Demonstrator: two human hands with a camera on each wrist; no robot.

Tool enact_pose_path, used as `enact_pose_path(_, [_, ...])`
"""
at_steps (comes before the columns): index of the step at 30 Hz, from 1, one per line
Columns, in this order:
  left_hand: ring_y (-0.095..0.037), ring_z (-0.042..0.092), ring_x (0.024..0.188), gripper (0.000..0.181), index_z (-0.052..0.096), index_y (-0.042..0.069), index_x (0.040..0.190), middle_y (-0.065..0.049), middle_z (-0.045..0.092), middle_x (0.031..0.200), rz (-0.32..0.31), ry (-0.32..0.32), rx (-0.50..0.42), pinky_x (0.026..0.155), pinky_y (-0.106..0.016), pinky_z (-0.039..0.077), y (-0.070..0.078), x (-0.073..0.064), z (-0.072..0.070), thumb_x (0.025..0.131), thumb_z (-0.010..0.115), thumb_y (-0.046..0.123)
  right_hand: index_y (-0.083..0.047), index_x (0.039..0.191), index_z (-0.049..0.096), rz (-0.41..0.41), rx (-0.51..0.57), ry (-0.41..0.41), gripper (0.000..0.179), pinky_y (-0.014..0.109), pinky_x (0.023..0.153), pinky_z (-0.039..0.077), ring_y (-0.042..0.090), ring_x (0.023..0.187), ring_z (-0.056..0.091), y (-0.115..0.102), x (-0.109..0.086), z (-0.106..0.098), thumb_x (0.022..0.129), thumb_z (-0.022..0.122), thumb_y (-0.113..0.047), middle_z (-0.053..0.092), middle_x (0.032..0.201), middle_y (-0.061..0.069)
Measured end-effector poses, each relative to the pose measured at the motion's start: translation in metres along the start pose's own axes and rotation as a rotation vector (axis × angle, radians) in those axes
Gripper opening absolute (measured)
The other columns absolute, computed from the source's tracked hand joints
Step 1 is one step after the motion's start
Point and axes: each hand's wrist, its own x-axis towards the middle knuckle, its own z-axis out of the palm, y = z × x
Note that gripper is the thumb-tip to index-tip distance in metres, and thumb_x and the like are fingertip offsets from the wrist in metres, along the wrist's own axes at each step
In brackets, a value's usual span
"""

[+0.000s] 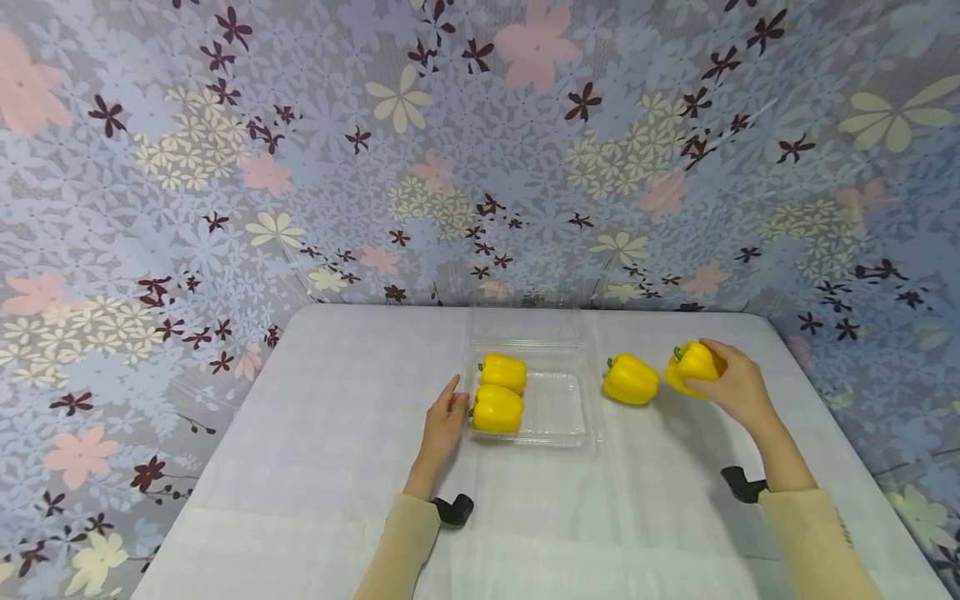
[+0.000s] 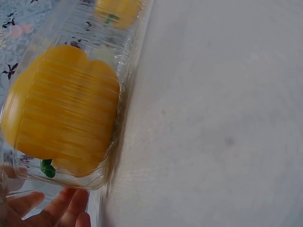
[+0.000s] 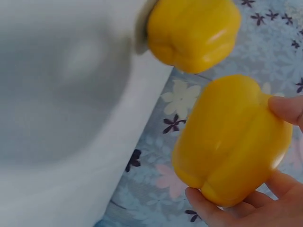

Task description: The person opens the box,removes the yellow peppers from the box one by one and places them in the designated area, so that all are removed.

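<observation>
My right hand grips a yellow bell pepper between thumb and fingers, at the right of the table. In the head view, more yellow shows just below and left of its green stem. Left of it, another yellow bell pepper lies on the cloth. A clear plastic clamshell container stands mid-table with two yellow bell peppers in its left half, one at the back and one in front. My left hand is at the container's left side, fingers loosely extended right at its wall.
A white cloth covers the table. The container's transparent lid stands raised at the back, near the floral-patterned wall. Black wrist mounts sit on both forearms.
</observation>
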Motion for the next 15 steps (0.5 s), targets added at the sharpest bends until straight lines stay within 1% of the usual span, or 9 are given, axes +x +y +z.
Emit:
enact_pose_path(5, [-0.02,0.059,0.096,0.046,0.04,0.007,0.145,-0.015,0.065,0.113,-0.004,0.0,-0.006,0.088,-0.039,0.049,0.003,-0.003,-0.002,0.101,0.046,0.02,0.014,0.139,0.034,0.015,-0.009,-0.019,0.073,0.064,0.094,0.039,0.053,0.116,0.042,0.012,0.0,0.004,0.083,0.07,-0.014,0.04,0.133,0.041])
enact_pose_path(8, [-0.022,0.06,0.099,0.046,0.04,0.008,0.145,-0.015,0.066,0.113,-0.017,0.005,-0.01,0.09,-0.04,0.049,0.004,-0.004,-0.003,0.101,0.046,0.021,0.015,0.14,0.031,0.04,-0.017,-0.043,0.076,0.064,0.095,0.038,0.055,0.118,0.041,0.019,0.001,0.009,0.082,0.07,-0.015,0.038,0.135,0.042])
enact_pose_path(12, [-0.021,0.059,0.098,0.046,0.04,0.009,0.145,-0.015,0.066,0.113,-0.019,0.002,-0.007,0.089,-0.039,0.049,0.004,-0.004,-0.001,0.101,0.046,0.022,0.016,0.141,0.026,0.073,-0.046,-0.065,0.082,0.065,0.097,0.036,0.056,0.119,0.039,0.026,0.002,0.014,0.08,0.07,-0.016,0.036,0.134,0.044])
enact_pose_path(15, [-0.021,0.059,0.097,0.046,0.04,0.01,0.145,-0.015,0.066,0.113,-0.021,-0.002,0.0,0.089,-0.039,0.049,0.005,-0.003,0.0,0.101,0.045,0.023,0.017,0.14,0.027,0.077,-0.061,-0.073,0.082,0.065,0.097,0.036,0.056,0.118,0.039,0.03,0.002,0.018,0.079,0.07,-0.015,0.037,0.133,0.044])
